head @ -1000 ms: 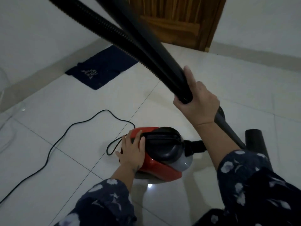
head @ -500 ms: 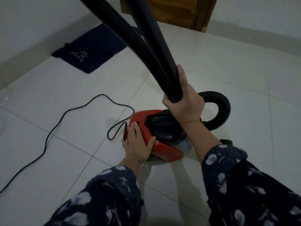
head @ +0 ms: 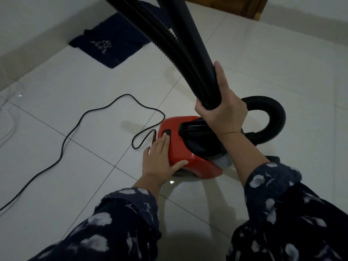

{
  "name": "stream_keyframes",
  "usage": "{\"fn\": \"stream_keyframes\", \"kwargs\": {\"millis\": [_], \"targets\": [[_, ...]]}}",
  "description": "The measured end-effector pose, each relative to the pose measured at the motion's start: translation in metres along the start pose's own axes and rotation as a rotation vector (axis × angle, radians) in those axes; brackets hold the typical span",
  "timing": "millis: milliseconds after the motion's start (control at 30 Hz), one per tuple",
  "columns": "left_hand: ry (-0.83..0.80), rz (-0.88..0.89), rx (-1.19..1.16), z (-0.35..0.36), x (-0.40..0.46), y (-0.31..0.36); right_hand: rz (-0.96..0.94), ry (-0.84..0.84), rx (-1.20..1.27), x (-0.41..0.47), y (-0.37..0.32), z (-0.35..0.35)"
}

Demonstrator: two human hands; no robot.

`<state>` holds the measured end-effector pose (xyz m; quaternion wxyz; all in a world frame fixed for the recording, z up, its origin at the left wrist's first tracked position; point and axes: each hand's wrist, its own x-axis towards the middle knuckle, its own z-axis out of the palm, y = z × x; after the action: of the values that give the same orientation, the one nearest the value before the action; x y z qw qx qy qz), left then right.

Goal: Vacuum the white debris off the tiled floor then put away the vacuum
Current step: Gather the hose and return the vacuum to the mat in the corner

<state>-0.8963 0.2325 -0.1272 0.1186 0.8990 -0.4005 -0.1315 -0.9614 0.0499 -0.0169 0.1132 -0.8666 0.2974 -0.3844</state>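
A small red and black vacuum cleaner (head: 190,159) sits on the white tiled floor (head: 75,113). My left hand (head: 160,159) lies flat on its red rear end, fingertips on a black button (head: 166,133), thumb along the side. My right hand (head: 222,108) is closed around the black wand (head: 190,34) and the ribbed black hose (head: 160,34), held together and rising toward the top of the view. The hose loops (head: 271,117) behind the vacuum on the right. No white debris shows on the tiles.
A black power cord (head: 75,129) snakes from the vacuum's rear across the floor to the left edge. A dark blue mat (head: 111,44) lies by the left wall. A wooden door (head: 244,4) stands at the top. Thin white cables (head: 7,125) lie at far left.
My left hand slid along the red body until its fingertips reached the black button. My right hand, with wand and hose, came lower, closer above the vacuum.
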Motion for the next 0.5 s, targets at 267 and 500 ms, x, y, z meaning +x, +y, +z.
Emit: {"fn": "stream_keyframes", "kwargs": {"millis": [267, 500], "targets": [[-0.037, -0.048, -0.009, -0.0052, -0.0008, 0.0006, 0.031, 0.005, 0.014, 0.003, 0.0006, -0.0014], [-0.073, -0.044, -0.004, -0.0049, -0.0049, 0.0069, 0.037, 0.007, 0.02, 0.0024, -0.0017, -0.0019]]}}
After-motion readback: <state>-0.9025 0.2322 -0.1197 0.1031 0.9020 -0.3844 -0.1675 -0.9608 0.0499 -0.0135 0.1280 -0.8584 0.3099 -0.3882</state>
